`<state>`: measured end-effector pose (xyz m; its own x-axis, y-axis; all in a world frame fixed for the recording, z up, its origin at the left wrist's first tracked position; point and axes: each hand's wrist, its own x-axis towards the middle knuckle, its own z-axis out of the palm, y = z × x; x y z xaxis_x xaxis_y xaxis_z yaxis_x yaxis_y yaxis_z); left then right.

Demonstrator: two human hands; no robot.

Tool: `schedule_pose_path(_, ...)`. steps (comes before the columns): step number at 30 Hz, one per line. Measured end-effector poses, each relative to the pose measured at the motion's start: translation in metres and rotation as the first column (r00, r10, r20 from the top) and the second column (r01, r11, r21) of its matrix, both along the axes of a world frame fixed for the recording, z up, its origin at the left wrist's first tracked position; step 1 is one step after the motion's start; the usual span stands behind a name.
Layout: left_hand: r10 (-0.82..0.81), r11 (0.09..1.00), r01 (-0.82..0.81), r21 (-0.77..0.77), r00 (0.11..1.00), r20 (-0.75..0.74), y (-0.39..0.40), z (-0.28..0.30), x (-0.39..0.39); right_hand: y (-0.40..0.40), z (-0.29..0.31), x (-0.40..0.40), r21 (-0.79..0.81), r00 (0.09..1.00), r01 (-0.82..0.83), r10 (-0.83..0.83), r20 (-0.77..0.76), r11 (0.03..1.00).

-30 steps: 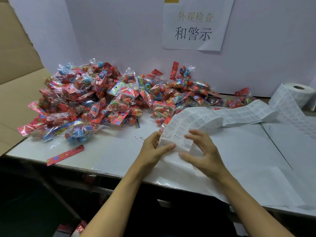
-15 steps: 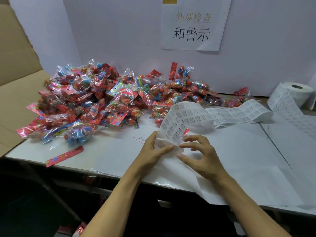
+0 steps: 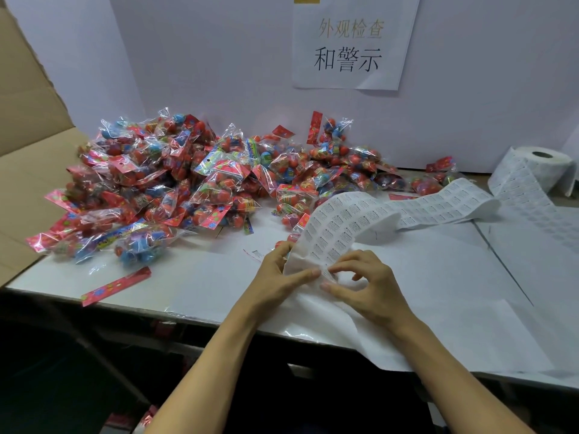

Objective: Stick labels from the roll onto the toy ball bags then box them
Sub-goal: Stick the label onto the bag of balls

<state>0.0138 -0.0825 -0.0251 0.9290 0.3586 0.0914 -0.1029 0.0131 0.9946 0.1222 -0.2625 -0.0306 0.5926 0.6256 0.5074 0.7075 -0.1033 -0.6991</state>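
A big heap of clear toy ball bags [image 3: 188, 183] with red and blue balls covers the back left of the white table [image 3: 194, 277]. The label roll [image 3: 545, 167] stands at the far right, and its unrolled strip of small printed labels [image 3: 344, 227] runs across to my hands at the front. My left hand [image 3: 282, 277] grips the strip's near end, thumb on top. My right hand [image 3: 366, 283] pinches a label at that same end with thumb and forefinger.
An open cardboard box [image 3: 28, 158] stands at the left beside the table. A loose red header card [image 3: 116, 285] lies near the front edge. White paper sheets [image 3: 454, 308] cover the right half of the table. A paper sign [image 3: 351, 42] hangs on the back wall.
The strip's near end has curled up and been drawn closer. My right fingers have closed from a spread hover into a pinch on a label at the edge.
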Motion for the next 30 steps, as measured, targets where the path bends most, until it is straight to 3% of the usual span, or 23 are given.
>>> schedule_pose_path(26,-0.082,0.989,0.087,0.119,0.995,-0.051,-0.0076,0.0066,-0.0022,-0.0008,0.0054,-0.0074,-0.037,1.000,-0.003,0.003,-0.002,0.999)
schedule_pose_path(30,-0.088,0.990,0.092,0.109,0.995,-0.045,-0.0076,0.0065,-0.0026,-0.0002,0.0076,-0.0087,-0.030,0.998,-0.013,0.011,-0.066,0.999)
